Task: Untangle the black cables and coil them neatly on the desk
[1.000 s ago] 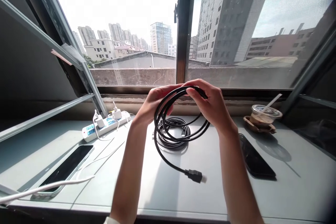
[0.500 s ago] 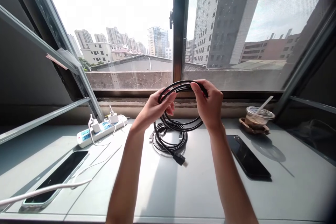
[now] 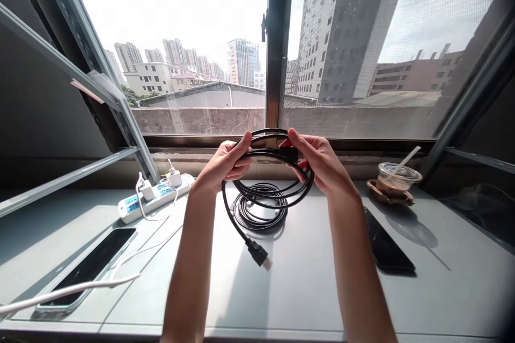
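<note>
A black HDMI cable (image 3: pixel 273 206), wound in several loops, is held up between my two hands above the table. My left hand (image 3: pixel 231 159) is closed on the left side of the loops, thumb on top. On the right side, my right hand (image 3: pixel 311 158) pinches the loops close to a black plug end. The cable's other connector (image 3: pixel 259 254) dangles below at the left, its metal tip pointing down and right. Behind and beneath the held loops, a second coiled black cable (image 3: pixel 261 225) lies flat on the table, partly hidden by them.
A white power strip (image 3: pixel 161 201) with plugged-in chargers stands at the left, near a phone (image 3: pixel 90 268) and a white cord (image 3: pixel 68 293). To the right are a black phone (image 3: pixel 388 246) and a lidded drink cup (image 3: pixel 396 178) in a cardboard holder. The window (image 3: pixel 201 123) rises behind the table.
The held loops have tilted and spread, with the hands slightly lower. My left hand has shifted left, and the dangling connector has swung down and left. A plug end now shows by my right hand.
</note>
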The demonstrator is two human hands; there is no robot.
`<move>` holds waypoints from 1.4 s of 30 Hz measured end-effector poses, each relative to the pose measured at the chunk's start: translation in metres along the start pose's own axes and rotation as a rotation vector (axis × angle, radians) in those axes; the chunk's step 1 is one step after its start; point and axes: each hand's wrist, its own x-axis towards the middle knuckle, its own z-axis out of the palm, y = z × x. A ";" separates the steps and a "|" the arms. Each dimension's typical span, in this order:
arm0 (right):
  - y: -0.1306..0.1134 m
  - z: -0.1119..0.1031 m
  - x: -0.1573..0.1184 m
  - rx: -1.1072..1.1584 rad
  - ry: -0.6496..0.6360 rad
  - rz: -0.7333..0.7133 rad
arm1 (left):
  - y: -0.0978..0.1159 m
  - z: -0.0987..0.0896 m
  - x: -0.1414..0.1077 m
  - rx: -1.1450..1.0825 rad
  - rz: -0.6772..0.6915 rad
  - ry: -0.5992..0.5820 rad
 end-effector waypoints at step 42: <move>0.000 -0.003 -0.002 -0.178 0.068 -0.218 | 0.001 -0.002 0.000 0.195 0.019 0.158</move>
